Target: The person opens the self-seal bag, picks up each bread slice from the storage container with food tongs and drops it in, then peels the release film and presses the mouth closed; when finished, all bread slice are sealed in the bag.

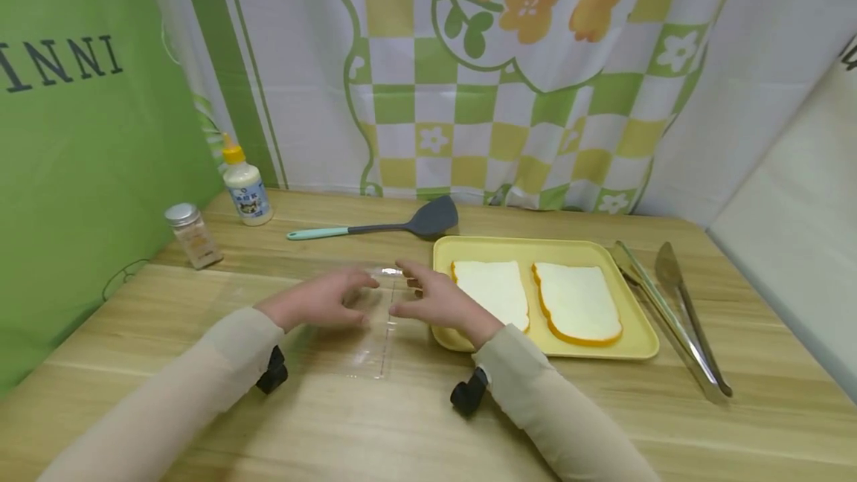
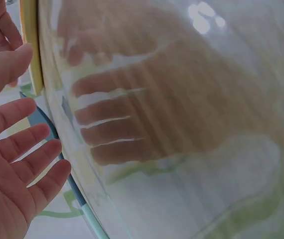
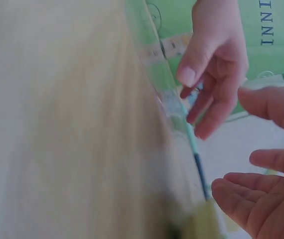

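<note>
A clear, glossy, flat plastic piece point(image 1: 367, 363) lies on the wooden table, its right edge marked by a thin line. Over its far part hovers my left hand point(image 1: 324, 300), fingers loosely spread, holding nothing. Facing it, my right hand point(image 1: 442, 300) stretches in from the right, with the near left corner of the yellow tray behind its wrist. In the left wrist view the left palm point(image 2: 22, 159) is mirrored in the shiny surface. Relaxed, parted fingers show on the right hand point(image 3: 266, 184) in the right wrist view, with a gap between both hands.
Two bread slices point(image 1: 492, 292) point(image 1: 582, 303) lie on the yellow tray point(image 1: 535, 245). Metal tongs point(image 1: 667, 270) rest to its right. Behind lies a spatula point(image 1: 431, 218) with a mint handle. A yellow-capped squeeze bottle point(image 1: 248, 188) and a seasoning jar point(image 1: 194, 236) stand at left.
</note>
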Demonstrator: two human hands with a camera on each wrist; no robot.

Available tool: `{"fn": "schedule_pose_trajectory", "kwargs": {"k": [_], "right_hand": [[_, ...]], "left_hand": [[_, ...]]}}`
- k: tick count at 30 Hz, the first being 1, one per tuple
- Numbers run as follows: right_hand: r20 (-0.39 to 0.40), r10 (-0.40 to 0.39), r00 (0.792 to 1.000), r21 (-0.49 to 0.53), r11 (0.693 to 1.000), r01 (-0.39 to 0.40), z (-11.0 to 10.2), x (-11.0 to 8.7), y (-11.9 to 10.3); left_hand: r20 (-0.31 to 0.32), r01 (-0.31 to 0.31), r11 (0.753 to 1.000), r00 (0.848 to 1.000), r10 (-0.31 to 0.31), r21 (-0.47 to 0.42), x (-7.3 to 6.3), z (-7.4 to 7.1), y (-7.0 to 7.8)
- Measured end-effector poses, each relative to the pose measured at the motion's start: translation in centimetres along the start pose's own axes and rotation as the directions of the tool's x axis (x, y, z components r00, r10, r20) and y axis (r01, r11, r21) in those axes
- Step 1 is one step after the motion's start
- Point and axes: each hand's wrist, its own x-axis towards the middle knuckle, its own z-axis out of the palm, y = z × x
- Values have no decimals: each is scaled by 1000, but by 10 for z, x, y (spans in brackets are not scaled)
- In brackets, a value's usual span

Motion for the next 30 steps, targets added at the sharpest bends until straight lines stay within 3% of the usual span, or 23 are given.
{"fn": "schedule_pose_trajectory", "kwargs": {"k": [3,6,11,15,19,30], "right_hand": [[16,47,999,48,998,-48,9,8,3],[-1,58,998,74,996,-58,15,15,6],[-41,70,997,107,992,-65,25,24,9],[-46,42,998,-32,999,-44,29,26,7],[-28,-5,1000,-195,981,0,27,27,3],[-8,-10,1000,-256,967,8,24,26,0]], "left_hand": [[30,14,1000,999,-14,13,2,2,-4],[59,53,999,997,-54,8,4,4,-7],[113,68,998,991,-67,1,6,9,-12],[111,45,999,993,-42,-20,2,11,-15],[112,44,998,993,-38,-51,-1,10,-20],[154,65,994,987,-50,-90,-19,10,-38]]}}
